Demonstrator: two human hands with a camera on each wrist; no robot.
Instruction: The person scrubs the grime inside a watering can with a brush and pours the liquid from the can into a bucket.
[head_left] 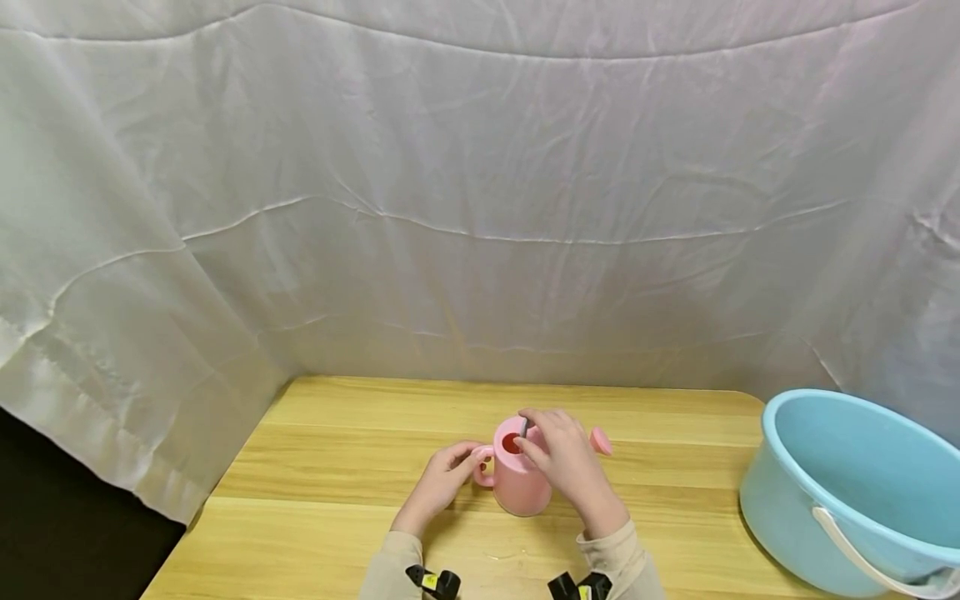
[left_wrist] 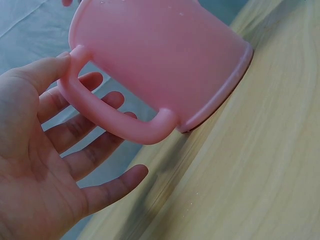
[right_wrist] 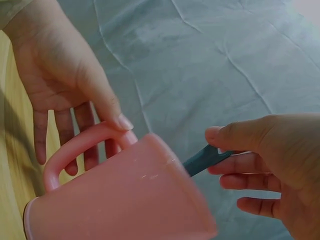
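Head view: a pink watering can (head_left: pixel 521 492) stands upright on the wooden table (head_left: pixel 337 450), between the left hand (head_left: pixel 438 483) and the right hand (head_left: pixel 566 458). A blue bucket (head_left: pixel 780 500) stands well to the right of both hands.

Left wrist view: the left thumb and index finger pinch the upper part of the handle (left_wrist: pixel 107 117); the other fingers extend loosely behind it.

Right wrist view: the right thumb and index finger pinch a dark stick (right_wrist: pixel 200 161), its far end hidden behind the rim (right_wrist: pixel 183 180).
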